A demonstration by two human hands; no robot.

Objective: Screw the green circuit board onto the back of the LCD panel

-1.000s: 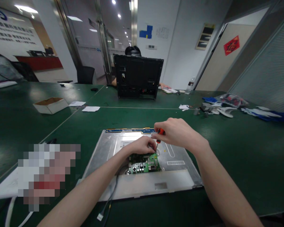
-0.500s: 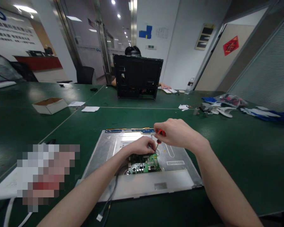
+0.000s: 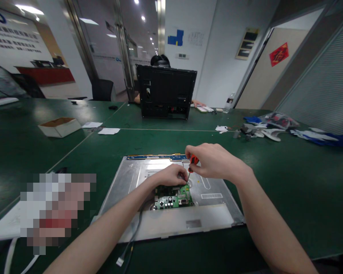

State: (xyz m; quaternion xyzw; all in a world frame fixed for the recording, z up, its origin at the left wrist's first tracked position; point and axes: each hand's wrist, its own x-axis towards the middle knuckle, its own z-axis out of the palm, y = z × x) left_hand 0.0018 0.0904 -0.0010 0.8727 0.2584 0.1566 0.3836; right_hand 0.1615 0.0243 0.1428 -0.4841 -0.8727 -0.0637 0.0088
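Note:
A silver metal panel (image 3: 214, 215) lies flat on the green table, with a green circuit board (image 3: 174, 201) on its middle. My right hand (image 3: 213, 160) grips a red and black screwdriver (image 3: 193, 161), its tip down at the board's upper right corner. Beside that tip, my left hand (image 3: 171, 175) has thumb and fingers pinched together; whatever they hold is too small to make out. A blue circuit strip (image 3: 151, 157) runs along the panel's far edge. Dark cables (image 3: 137, 230) trail off its near left side.
Across the green table (image 3: 288, 182), a person sits behind an upright black monitor housing (image 3: 165, 91). A white box (image 3: 60, 127) stands at the left, papers near it. Plastic bags and scraps (image 3: 263, 129) lie at the right, a bottle (image 3: 228, 102) behind. A blurred patch covers something near left.
The screwdriver handle has turned slightly in my right hand, whose fingers have shifted a little. My left hand stays in place.

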